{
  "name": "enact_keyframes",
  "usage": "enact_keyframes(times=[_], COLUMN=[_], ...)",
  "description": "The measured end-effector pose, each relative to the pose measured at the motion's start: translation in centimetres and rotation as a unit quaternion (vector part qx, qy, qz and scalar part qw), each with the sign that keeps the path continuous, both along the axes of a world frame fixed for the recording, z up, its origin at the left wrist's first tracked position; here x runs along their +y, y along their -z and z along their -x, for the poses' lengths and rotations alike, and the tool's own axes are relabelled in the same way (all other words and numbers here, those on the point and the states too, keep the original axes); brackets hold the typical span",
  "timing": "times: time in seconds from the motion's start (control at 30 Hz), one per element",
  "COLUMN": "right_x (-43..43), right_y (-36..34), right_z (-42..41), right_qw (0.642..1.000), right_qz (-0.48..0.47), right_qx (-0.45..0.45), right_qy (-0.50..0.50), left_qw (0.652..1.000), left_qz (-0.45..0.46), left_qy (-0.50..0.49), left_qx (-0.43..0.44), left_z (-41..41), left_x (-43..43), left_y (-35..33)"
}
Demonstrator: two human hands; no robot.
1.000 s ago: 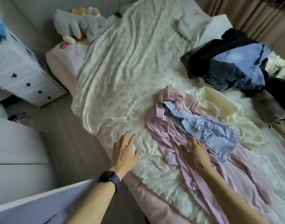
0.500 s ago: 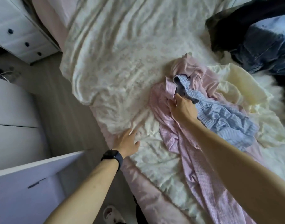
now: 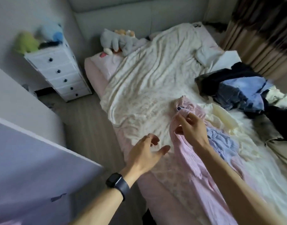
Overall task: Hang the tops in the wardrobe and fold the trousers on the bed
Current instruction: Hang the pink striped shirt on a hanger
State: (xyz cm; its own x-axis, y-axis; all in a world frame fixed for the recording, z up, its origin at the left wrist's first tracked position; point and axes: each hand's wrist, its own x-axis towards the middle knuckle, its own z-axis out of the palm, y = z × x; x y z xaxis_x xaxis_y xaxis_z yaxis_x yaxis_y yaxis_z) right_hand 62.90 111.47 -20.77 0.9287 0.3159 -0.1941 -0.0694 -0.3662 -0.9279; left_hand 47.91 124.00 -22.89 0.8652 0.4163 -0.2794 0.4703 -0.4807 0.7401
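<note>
Head view: the right hand (image 3: pixel 190 129), right of centre in the frame, is curled round a bunched fold of the pink striped shirt (image 3: pixel 186 161), which is pinched between thumb and fingers and raised a little off the bed (image 3: pixel 147 82). The left hand (image 3: pixel 144 155), lower centre, is held wide with loosely spread fingers and nothing in it, just left of the shirt and apart from it. A ring (image 3: pixel 150 137) is worn on one finger and a dark watch (image 3: pixel 117 185) on the wrist.

The shirt is stretched out along the near side of the bed. Its long axis runs on a diagonal from the middle of the frame to the bottom right, with the collar end pointed toward the top of the frame.

A crumpled blue striped shirt (image 3: pixel 220 143) is laid against its right side, with a cream garment (image 3: pixel 224 116) beyond that. A heap of dark and denim clothes (image 3: pixel 240 93) is piled at the right edge.

Plush toys (image 3: pixel 118 41) are set at the head of the bed, top centre. A white chest of drawers (image 3: pixel 63 75) is seen at the upper left, and curtains (image 3: pixel 261 38) at the upper right.
</note>
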Motion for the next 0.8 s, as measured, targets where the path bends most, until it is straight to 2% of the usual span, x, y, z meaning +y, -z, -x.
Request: enact_keyframes(times=[0.17,0.27,0.37,0.47,0.53,0.6,0.7,0.73,0.8], right_x=[2.1,3.3,3.7,3.9,3.7,3.5,4.7,5.1,6.8], right_y=[-11.0,-16.7,-21.2,-23.2,-23.4,-23.2,-22.5,-22.0,-21.1], right_z=[5.7,8.5,10.8,12.3,12.8,13.3,15.0,15.7,17.4], right_qw=[0.989,0.976,0.964,0.962,0.969,0.966,0.925,0.916,0.889], right_qz=[-0.136,-0.193,-0.231,-0.227,-0.170,-0.023,0.167,0.189,0.146], right_qx=[-0.053,-0.098,-0.125,-0.145,-0.176,-0.250,-0.336,-0.351,-0.425], right_qy=[0.015,-0.010,-0.036,-0.041,-0.046,-0.058,-0.053,-0.055,-0.087], left_qw=[0.998,0.994,0.984,0.978,0.970,0.955,0.927,0.915,0.884], left_qz=[-0.046,-0.050,-0.057,-0.085,-0.126,-0.171,-0.281,-0.322,-0.400], left_qy=[0.001,-0.036,-0.075,-0.088,-0.113,-0.150,-0.174,-0.172,-0.184], left_qx=[-0.033,-0.091,-0.152,-0.168,-0.173,-0.188,-0.179,-0.173,-0.158], left_z=[4.1,5.9,7.5,10.3,13.1,16.3,20.8,21.8,24.7], left_x=[-1.8,-1.5,0.1,3.0,5.7,8.3,11.0,11.4,12.3], left_y=[-6.7,-9.4,-12.1,-14.3,-15.6,-17.3,-20.3,-21.2,-23.1])
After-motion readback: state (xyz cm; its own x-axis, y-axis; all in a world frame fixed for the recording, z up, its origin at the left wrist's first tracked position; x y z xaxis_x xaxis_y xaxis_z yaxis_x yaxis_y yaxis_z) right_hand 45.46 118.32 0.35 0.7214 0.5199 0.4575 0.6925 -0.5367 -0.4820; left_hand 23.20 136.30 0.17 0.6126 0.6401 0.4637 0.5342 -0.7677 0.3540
